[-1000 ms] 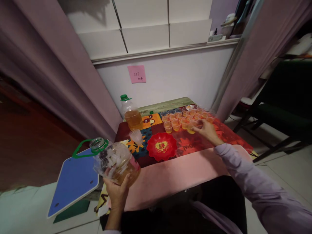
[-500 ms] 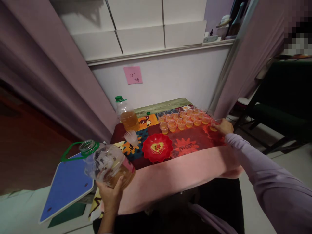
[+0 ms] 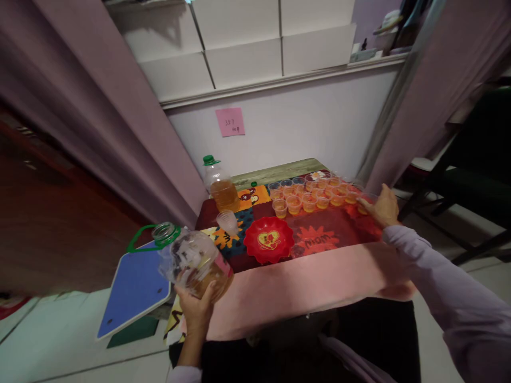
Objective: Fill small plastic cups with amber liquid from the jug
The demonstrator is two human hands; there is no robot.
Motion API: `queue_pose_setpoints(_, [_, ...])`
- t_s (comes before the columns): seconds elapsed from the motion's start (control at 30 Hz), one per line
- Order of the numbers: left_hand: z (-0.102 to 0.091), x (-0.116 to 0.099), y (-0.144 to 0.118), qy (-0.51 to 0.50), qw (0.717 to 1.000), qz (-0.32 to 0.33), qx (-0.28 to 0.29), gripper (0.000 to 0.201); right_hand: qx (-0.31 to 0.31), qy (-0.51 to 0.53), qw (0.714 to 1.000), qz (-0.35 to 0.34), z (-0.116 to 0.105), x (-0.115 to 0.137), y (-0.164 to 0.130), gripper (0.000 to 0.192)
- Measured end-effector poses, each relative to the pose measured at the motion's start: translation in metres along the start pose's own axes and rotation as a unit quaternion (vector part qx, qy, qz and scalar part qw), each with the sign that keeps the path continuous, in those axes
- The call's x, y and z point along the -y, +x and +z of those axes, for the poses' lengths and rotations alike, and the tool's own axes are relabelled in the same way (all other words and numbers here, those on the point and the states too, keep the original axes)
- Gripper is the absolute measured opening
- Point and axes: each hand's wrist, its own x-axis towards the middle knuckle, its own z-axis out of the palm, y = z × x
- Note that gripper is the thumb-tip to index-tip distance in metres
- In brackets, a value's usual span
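My left hand (image 3: 197,307) is closed around the lower body of a large clear plastic jug (image 3: 199,263), which is tilted and uncapped, with amber liquid low inside and a green handle at its neck. At the right end of the table, my right hand (image 3: 384,207) has its fingers apart beside a small clear plastic cup (image 3: 364,207) holding a little amber liquid. Its thumb is at the cup's near side; whether it touches is hard to tell. Rows of similar cups (image 3: 309,201) stand to the left of that hand.
A second jug (image 3: 224,196) with a green cap stands at the back left. Stacked empty cups (image 3: 227,222) and a red scalloped dish (image 3: 259,254) are in front of it. A blue board (image 3: 138,287) sits lower left; a dark chair (image 3: 475,181) is at right.
My right hand has loosened from the rightmost cup, its fingers spreading. My left hand still holds the jug. The whole view has shifted, so things appear further right.
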Motion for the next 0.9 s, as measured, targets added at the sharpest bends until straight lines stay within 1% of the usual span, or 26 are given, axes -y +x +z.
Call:
queue_pose_setpoints(0.03, [0.000,-0.002,-0.001,0.002,1.000,-0.018,-0.001,0.094,-0.029,0.030,0.999,-0.034,-0.001,0.013,-0.006,0.099])
queue_pose_setpoints(0.07, [0.001,-0.005,-0.003,0.007,1.000,-0.028,0.000,0.096,-0.045,0.066,0.994,-0.076,-0.002,0.028,-0.013,0.091])
queue_pose_setpoints(0.1, [0.001,-0.007,-0.004,0.010,0.999,-0.032,-0.006,0.098,-0.046,0.109,0.985,-0.124,-0.003,0.046,-0.023,0.081])
queue_pose_setpoints(0.13, [0.001,-0.009,-0.006,0.010,0.999,-0.034,-0.008,0.098,-0.031,0.156,0.971,-0.177,-0.003,0.067,-0.035,0.068])
queue_pose_setpoints(0.2, [0.002,-0.011,-0.008,0.002,0.999,-0.037,-0.008,0.096,0.043,0.247,0.928,-0.276,-0.001,0.112,-0.064,0.043])
queue_pose_setpoints(0.27, [0.001,-0.010,-0.010,-0.004,0.999,-0.044,-0.002,0.095,0.095,0.273,0.898,-0.332,0.004,0.160,-0.097,0.028])
queue_pose_setpoints(0.3, [0.001,-0.009,-0.010,-0.003,0.999,-0.048,0.000,0.095,0.132,0.288,0.876,-0.365,0.008,0.184,-0.114,0.023])
queue_pose_setpoints(0.33, [0.001,-0.008,-0.011,0.000,0.999,-0.051,0.001,0.096,0.170,0.292,0.851,-0.401,0.013,0.208,-0.129,0.020])
queue_pose_setpoints(0.4, [0.001,-0.007,-0.012,0.000,0.999,-0.054,0.004,0.099,0.218,0.265,0.822,-0.454,0.024,0.253,-0.155,0.017])
queue_pose_setpoints(0.47, [0.001,-0.007,-0.012,-0.003,0.999,-0.050,0.007,0.102,0.253,0.202,0.809,-0.490,0.036,0.292,-0.175,0.019])
queue_pose_setpoints(0.53, [0.002,-0.009,-0.013,-0.005,0.999,-0.036,0.005,0.102,0.282,0.119,0.802,-0.513,0.049,0.323,-0.188,0.031])
queue_pose_setpoints(0.6, [0.003,-0.011,-0.013,-0.005,1.000,-0.024,0.004,0.100,0.308,0.029,0.792,-0.526,0.062,0.345,-0.197,0.045])
queue_pose_setpoints(0.63, [0.003,-0.012,-0.013,-0.007,1.000,-0.021,0.006,0.099,0.319,-0.006,0.786,-0.529,0.069,0.353,-0.200,0.048])
queue_pose_setpoints(0.67, [0.003,-0.012,-0.013,-0.009,1.000,-0.020,0.009,0.100,0.328,-0.031,0.781,-0.531,0.075,0.358,-0.202,0.047])
queue_pose_setpoints(0.73, [0.003,-0.012,-0.014,-0.010,1.000,-0.022,0.015,0.102,0.339,-0.054,0.775,-0.530,0.088,0.365,-0.204,0.038])
queue_pose_setpoints(0.83, [0.002,-0.010,-0.014,0.000,1.000,-0.023,0.014,0.104,0.342,-0.062,0.775,-0.528,0.102,0.369,-0.203,0.031])
queue_pose_setpoints(0.9, [0.002,-0.009,-0.014,0.007,1.000,-0.024,0.009,0.106,0.339,-0.058,0.776,-0.529,0.107,0.368,-0.200,0.029])
